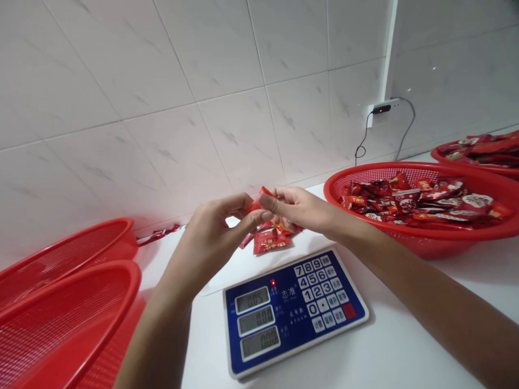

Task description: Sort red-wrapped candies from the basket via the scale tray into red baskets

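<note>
Head view: a small red packet [257, 203] is held between both hands above the scale [292, 308]. The left hand [211, 237] is raised over the near edge of the scale platform, and its grip is narrow, with thumb and forefinger pinched on the left end of the packet. The right hand [300, 208] comes in from the right side, and its grip is also narrow, closed on the upper right end of the same packet. The two hands are touching each other at the fingertips.

Under the hands, a few more red packets [271, 240] are seen lying on the white platform of the scale. The blue panel of the scale, with three small displays and a keypad, is turned toward the person. The scale stands on a white desk [405, 346].

To the right, just beside the right forearm, a red basket [425, 243] full of packets is placed, and a second one [478, 154] is partly seen behind it. On the left, two empty baskets [68, 302] are stacked at the desk edge. A charger [381, 109] is plugged into the tiled wall.
</note>
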Demonstrator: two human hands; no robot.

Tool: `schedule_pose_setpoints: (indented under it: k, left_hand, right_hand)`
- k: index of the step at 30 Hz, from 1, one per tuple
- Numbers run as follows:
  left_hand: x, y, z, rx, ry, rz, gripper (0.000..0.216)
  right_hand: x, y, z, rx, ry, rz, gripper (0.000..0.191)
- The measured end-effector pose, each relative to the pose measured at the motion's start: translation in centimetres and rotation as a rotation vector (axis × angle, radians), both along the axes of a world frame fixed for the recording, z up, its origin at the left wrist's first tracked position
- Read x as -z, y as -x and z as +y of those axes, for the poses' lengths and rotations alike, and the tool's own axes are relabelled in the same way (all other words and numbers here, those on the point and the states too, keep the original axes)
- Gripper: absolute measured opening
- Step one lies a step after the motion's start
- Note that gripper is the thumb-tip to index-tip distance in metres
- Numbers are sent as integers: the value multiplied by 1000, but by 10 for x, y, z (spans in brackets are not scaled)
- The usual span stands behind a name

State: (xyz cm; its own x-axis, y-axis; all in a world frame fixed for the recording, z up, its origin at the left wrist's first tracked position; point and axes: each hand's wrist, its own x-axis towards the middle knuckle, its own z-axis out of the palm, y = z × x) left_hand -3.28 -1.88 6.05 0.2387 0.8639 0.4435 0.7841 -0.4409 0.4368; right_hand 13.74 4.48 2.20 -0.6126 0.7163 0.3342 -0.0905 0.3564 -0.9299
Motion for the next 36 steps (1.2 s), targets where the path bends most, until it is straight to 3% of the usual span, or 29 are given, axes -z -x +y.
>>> schedule_pose_setpoints:
  k: [5,10,16,20,24,25,27,29,32,34,36]
  left_hand:
    - [-1,1,-2,60,8,3,36]
    - [-4,4,-6,66,-6,13,32]
    - [1,-2,-2,9,-21,4,34]
    - [3,-3,1,-39,-63,-11,31]
    - [-3,10,-2,-161,-119,-28,35]
    - [-4,13,-3,-193,-131,-34,37]
    - [-7,18,-6,-226,-160,-51,38]
    - [-9,20,-8,-219,-180,-60,39]
    - [-10,17,-8,-215,-177,-35,38]
    - [-9,15,-7,-210,-156,-19,37]
    - [-8,13,-6,-193,-142,-8,38]
  right_hand:
    - [-2,0,-3,-130,-163,145,40]
    - [-5,2,-8,-149,-186,243,32]
    - [-3,5,-7,-100,-110,191,32]
    - [-9,-6,4,169,-125,197,34]
    - [-24,-58,28,598,-218,228,30]
    - [-27,-76,34,708,-252,132,27]
    - [-31,-113,44,870,-304,-293,15]
    - [-30,-143,53,919,-247,-841,28]
    - [-17,-168,56,805,-312,-1190,52]
    - [-3,-172,53,574,-269,-1270,50]
    - [12,-170,47,447,-240,-1293,46]
